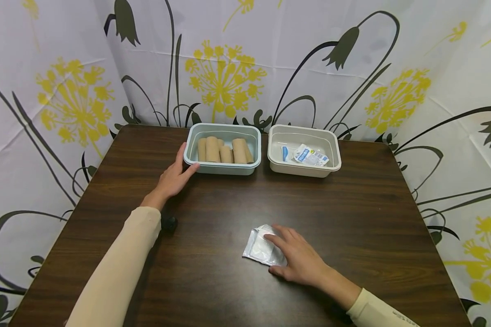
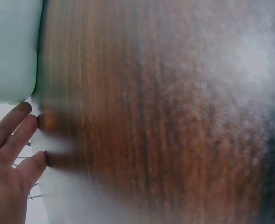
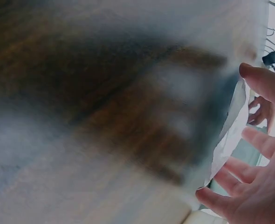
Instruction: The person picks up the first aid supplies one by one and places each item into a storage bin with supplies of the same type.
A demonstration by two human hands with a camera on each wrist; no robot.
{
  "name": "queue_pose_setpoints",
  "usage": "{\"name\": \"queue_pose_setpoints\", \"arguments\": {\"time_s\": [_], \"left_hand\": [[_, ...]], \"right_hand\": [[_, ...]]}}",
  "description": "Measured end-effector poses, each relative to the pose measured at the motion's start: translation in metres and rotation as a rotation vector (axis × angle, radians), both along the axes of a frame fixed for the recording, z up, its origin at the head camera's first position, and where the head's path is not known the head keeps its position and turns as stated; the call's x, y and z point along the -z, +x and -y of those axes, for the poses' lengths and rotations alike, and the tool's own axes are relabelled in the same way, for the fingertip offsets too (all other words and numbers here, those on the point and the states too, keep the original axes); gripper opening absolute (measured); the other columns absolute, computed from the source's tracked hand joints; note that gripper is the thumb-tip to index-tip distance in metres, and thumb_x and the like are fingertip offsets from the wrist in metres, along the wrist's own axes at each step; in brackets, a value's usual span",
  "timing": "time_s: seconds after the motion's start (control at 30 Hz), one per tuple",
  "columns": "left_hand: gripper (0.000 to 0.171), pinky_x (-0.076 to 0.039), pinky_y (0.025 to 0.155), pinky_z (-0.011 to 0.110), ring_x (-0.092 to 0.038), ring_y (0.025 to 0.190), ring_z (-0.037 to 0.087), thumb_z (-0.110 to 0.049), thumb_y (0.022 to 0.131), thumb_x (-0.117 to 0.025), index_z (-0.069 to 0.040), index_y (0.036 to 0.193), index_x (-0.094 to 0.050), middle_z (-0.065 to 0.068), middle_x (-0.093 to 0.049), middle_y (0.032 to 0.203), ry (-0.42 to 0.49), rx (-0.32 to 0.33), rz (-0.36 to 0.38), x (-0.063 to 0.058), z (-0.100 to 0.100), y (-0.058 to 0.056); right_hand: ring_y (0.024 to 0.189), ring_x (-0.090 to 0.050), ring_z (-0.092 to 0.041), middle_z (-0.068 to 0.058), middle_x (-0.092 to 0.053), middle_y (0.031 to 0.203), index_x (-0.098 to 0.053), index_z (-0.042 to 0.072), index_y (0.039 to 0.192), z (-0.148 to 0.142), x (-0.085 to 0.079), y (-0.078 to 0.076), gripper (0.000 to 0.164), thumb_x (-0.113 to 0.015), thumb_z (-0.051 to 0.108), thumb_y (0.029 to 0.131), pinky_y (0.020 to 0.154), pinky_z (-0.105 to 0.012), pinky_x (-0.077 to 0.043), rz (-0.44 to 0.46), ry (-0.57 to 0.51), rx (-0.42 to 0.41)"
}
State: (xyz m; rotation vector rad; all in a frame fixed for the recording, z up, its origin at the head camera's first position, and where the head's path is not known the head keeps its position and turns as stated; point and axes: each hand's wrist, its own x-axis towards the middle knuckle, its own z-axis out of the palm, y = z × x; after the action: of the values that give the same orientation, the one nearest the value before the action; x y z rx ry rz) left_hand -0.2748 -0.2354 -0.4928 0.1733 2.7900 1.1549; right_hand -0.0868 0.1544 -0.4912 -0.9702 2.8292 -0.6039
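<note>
My right hand (image 1: pixel 298 256) has its thumb and curved fingers around a crinkled, silvery-white plastic packet (image 1: pixel 258 247) at the front middle of the table. In the right wrist view the packet (image 3: pixel 229 133) appears edge-on between thumb and fingertips. My left hand (image 1: pixel 172 178), fingers extended, touches the left end of a pale blue bin (image 1: pixel 225 170). Several cardboard tubes (image 1: pixel 212 150) stand or lean inside that bin. From the left wrist, the fingers (image 2: pixel 17 122) show beside the bin's corner (image 2: pixel 11 51).
To the right of the blue bin is a beige bin (image 1: pixel 303 170) containing crumpled blue-and-white plastic wrappers (image 1: pixel 311 156). Both stand at the back edge of the dark wooden table (image 1: pixel 212 204). A flower-printed curtain (image 1: pixel 229 27) hangs behind and at both sides.
</note>
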Motion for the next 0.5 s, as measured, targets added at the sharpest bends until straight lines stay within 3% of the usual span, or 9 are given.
{"name": "queue_pose_setpoints", "arguments": {"time_s": [0.27, 0.5], "left_hand": [[0.084, -0.018, 0.105, 0.071, -0.024, 0.142, 0.045, -0.068, 0.095, -0.04, -0.042, 0.154, 0.014, 0.009, -0.012, 0.163, -0.002, -0.004, -0.007, 0.002, 0.001, -0.002], [0.085, -0.018, 0.105, 0.071, -0.024, 0.142, 0.045, -0.068, 0.094, -0.041, -0.042, 0.154, 0.013, 0.009, -0.012, 0.163, -0.002, -0.004, -0.008, 0.004, 0.001, -0.002]], "right_hand": [[0.125, -0.047, -0.032, -0.016, -0.045, 0.144, -0.055, 0.015, 0.138, -0.001, -0.013, -0.009, 0.076, -0.085, 0.04, 0.072, 0.098, -0.052, -0.042, -0.061, -0.035, -0.011], [0.128, -0.045, -0.033, -0.016, -0.043, 0.147, -0.056, 0.015, 0.137, -0.012, -0.029, -0.026, 0.075, -0.085, 0.039, 0.073, 0.101, -0.052, -0.04, -0.071, -0.034, 0.029]]}}
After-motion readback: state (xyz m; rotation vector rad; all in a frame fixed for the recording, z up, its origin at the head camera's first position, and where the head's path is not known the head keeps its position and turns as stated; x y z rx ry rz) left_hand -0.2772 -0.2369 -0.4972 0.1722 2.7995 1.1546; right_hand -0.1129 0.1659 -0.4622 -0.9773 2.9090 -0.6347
